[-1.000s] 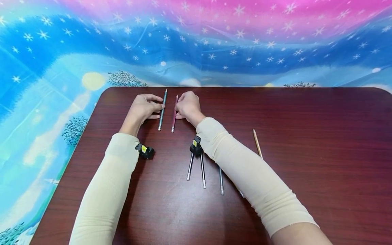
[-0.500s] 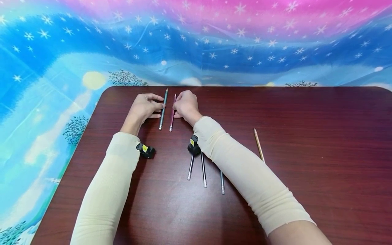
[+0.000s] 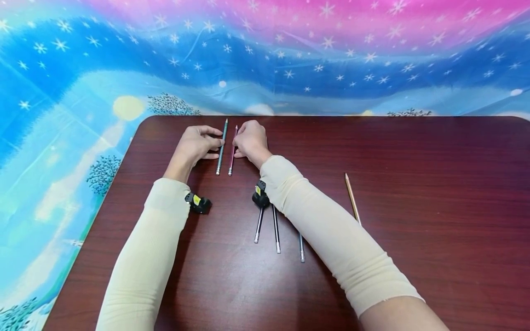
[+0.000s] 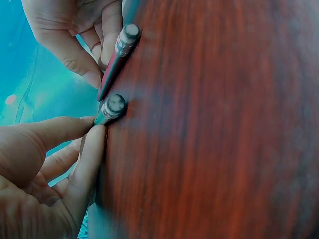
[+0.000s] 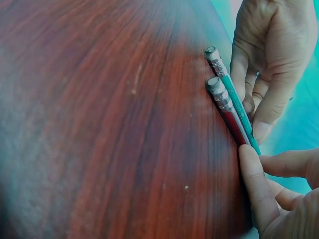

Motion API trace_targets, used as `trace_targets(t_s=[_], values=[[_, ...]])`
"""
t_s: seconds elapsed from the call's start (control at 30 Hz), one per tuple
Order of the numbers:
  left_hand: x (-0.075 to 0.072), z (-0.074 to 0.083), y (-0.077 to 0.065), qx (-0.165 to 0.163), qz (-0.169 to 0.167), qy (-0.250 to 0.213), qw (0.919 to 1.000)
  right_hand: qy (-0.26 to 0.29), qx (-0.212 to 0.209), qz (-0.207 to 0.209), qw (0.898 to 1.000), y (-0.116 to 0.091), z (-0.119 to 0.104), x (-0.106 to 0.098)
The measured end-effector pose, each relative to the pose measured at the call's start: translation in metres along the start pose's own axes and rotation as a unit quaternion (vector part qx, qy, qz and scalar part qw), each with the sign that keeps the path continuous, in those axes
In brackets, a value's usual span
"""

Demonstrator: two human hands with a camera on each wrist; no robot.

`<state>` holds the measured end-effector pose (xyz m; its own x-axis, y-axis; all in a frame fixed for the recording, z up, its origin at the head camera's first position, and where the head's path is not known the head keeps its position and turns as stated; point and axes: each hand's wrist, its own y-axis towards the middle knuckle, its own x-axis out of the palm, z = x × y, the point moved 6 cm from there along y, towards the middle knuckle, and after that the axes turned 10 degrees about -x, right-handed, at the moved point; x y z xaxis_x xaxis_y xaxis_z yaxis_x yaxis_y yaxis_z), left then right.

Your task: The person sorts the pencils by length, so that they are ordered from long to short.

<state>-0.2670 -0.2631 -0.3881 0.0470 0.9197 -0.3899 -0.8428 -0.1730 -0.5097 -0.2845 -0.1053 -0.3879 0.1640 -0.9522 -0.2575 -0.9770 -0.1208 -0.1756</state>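
Near the far edge of the table, a green pencil [image 3: 221, 149] and a red pencil [image 3: 233, 149] lie almost parallel, a narrow gap between them, eraser ends toward me. My left hand [image 3: 196, 145] pinches the green pencil from its left side. From the other side, my right hand [image 3: 251, 140] pinches the red pencil. In the left wrist view, finger and thumb meet at the green pencil [image 4: 110, 110] just below its eraser. The right wrist view has fingertips on the red pencil [image 5: 232, 117], whose tip is hidden by them.
Two dark pencils [image 3: 258, 225] [image 3: 276, 234] and a grey-blue pencil [image 3: 302, 250] lie nearer me, partly under the right forearm and its wrist camera. A gold pencil [image 3: 352, 197] lies to the right, its lower end covered by the sleeve. A patterned cloth [image 3: 265, 55] hangs behind the table [image 3: 434, 207].
My right hand has moved slightly left with the red pencil, narrowing the gap to the green one. The left hand and green pencil have stayed nearly in place.
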Motion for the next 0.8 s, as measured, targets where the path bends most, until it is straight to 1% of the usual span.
trace_targets(t_s=[0.37,0.8], values=[[0.0010,-0.0003,0.0008,-0.010,-0.001,-0.004,0.9999,0.002,0.000,-0.004,1.000,-0.0007,-0.0005,-0.0005],[-0.0006,-0.0008,0.0018,-0.002,0.000,-0.002,1.0000,-0.016,-0.003,-0.005,1.000,0.0017,-0.0008,0.0004]])
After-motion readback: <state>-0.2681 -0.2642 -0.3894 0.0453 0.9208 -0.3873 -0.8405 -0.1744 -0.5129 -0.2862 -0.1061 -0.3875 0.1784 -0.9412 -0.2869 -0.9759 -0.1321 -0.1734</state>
